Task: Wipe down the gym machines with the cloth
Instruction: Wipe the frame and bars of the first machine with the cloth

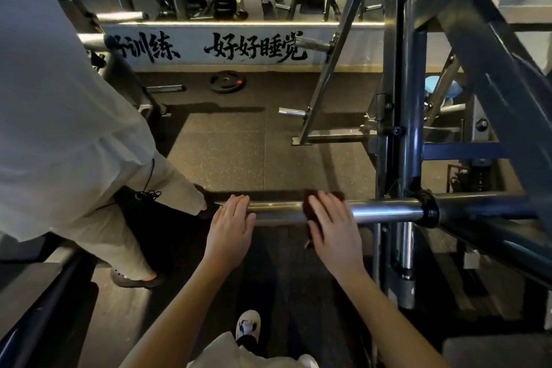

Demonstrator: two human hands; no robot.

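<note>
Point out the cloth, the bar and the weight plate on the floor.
cloth (337, 196), head view, top right corner.
bar (388, 212), head view, bare chrome right of the cloth.
weight plate (227, 81), head view, centre hub.

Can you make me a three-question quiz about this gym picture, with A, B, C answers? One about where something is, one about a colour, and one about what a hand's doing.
1. Where is the cloth?
A) on the floor
B) on the shiny bar, under the right hand
C) over a shoe

2. What colour is the cloth?
A) yellow
B) white
C) dark brown

3. What is the left hand doing?
A) resting on the bar's end, holding nothing
B) holding a bottle
C) waving in the air

Answers:
1 B: the right hand presses it onto the bar.
2 C: dark brown edges show around the fingers.
3 A: its fingers lie straight on the bar.
</note>
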